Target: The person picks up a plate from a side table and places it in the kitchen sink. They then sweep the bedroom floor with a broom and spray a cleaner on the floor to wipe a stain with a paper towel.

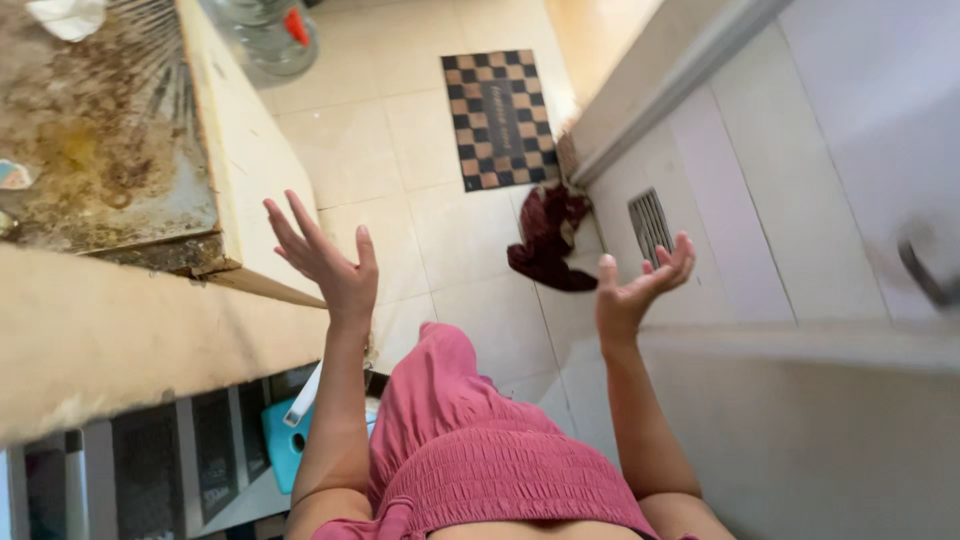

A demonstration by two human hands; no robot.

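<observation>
My left hand is raised in front of me, palm up, fingers spread, holding nothing. It hovers just right of the pale counter edge. My right hand is also lifted, palm up with fingers slightly curled, empty, close to the white tiled wall. A dark red cloth lies crumpled on the floor between and beyond the two hands. I wear a pink garment.
A stained metal stove top sits on the counter at left. A checkered doormat lies on the tiled floor ahead. A vent grille is set in the right wall. A teal object rests under the counter.
</observation>
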